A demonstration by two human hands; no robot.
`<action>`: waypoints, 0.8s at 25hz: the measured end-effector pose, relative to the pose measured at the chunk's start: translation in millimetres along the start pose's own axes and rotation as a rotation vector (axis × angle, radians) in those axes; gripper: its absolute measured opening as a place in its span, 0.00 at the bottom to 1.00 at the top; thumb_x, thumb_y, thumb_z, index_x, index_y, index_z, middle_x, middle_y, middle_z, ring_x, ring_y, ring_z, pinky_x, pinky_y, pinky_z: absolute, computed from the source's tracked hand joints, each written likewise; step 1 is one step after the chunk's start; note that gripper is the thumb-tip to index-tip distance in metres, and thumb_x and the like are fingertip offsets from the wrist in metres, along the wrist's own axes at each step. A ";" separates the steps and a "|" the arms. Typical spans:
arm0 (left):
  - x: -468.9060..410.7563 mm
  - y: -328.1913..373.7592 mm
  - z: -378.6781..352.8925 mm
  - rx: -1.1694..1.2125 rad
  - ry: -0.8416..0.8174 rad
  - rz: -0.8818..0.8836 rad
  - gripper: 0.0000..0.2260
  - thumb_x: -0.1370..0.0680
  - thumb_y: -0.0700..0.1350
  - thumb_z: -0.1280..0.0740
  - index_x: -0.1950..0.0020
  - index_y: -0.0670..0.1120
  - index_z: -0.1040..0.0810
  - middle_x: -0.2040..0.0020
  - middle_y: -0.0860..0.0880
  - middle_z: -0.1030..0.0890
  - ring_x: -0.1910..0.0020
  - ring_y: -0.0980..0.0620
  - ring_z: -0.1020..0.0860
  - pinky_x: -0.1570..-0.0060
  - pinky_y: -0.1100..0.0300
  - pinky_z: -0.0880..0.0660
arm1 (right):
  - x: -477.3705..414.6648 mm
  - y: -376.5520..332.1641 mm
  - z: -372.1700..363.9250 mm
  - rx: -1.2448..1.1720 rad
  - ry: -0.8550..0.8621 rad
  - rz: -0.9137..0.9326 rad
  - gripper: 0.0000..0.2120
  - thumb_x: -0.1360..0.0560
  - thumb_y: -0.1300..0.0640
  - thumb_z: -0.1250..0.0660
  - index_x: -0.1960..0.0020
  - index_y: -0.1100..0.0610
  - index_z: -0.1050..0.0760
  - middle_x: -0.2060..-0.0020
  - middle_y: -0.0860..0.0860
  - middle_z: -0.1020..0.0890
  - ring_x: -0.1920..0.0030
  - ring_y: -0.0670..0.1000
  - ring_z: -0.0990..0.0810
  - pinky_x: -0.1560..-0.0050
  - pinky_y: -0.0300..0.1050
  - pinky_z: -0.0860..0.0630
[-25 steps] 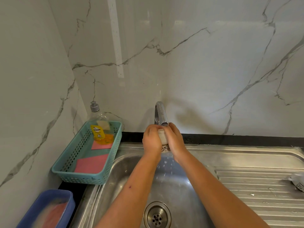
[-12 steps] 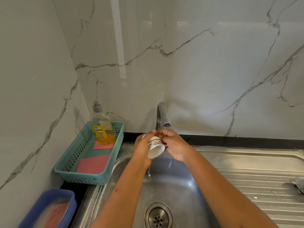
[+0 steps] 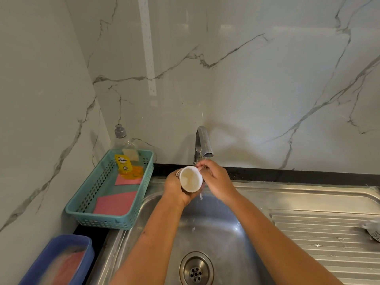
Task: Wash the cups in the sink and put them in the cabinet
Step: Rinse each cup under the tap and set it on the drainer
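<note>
Under the faucet (image 3: pixel 202 142), over the sink (image 3: pixel 216 229), your left hand (image 3: pixel 174 189) wraps round the cup (image 3: pixel 190 178), while your right hand (image 3: pixel 217 179) pinches its far rim with curled fingertips. Half a second ago the cup's mouth tipped down toward the basin; now it faces you, pale inside showing. A steel drainboard (image 3: pixel 329 239) runs rightward, with a marble wall (image 3: pixel 246 89) behind. On the dark table (image 3: pixel 92 233) at your left, a teal basket (image 3: pixel 102 223) holds a soap bottle (image 3: pixel 126 163) of yellow liquid and pink cloths (image 3: pixel 118 203). Nearer you, a blue tub (image 3: pixel 61 239) holds something pink, blurred.
</note>
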State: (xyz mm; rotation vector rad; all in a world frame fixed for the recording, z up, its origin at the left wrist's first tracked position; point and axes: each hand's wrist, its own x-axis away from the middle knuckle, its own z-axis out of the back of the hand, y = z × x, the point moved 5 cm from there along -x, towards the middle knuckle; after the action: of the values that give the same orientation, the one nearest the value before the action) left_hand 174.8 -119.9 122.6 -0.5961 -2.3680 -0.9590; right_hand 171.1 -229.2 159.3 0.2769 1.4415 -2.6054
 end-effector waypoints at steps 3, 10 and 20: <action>-5.6 4.7 6.4 -0.028 0.039 -0.002 0.13 0.21 0.46 0.45 0.45 0.41 0.25 0.56 0.39 0.21 0.59 0.40 0.21 0.67 0.52 0.20 | 15.3 2.5 -10.4 0.216 -0.124 0.308 0.18 0.21 0.57 0.39 0.32 0.54 0.34 0.40 0.49 0.25 0.43 0.46 0.26 0.45 0.38 0.28; -11.9 1.3 5.6 -0.283 -0.122 0.011 0.31 0.29 0.66 0.33 0.42 0.39 0.21 0.54 0.39 0.18 0.62 0.43 0.20 0.74 0.58 0.25 | 17.8 13.0 1.2 0.818 0.048 0.566 0.16 0.29 0.40 0.43 0.56 0.49 0.21 0.56 0.49 0.22 0.54 0.52 0.26 0.70 0.41 0.26; 3.4 8.5 -10.5 -0.592 -0.117 -0.369 0.12 0.20 0.49 0.38 0.37 0.52 0.32 0.46 0.42 0.23 0.56 0.46 0.20 0.59 0.53 0.20 | 20.0 6.0 -12.8 0.514 0.206 0.394 0.11 0.24 0.54 0.42 0.54 0.54 0.21 0.47 0.50 0.20 0.40 0.52 0.32 0.45 0.48 0.26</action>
State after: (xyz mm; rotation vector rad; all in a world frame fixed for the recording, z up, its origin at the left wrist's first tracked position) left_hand 180.1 -121.4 135.4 -0.4315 -2.3277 -1.8683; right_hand 154.1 -222.3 143.1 0.8156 0.6374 -2.6079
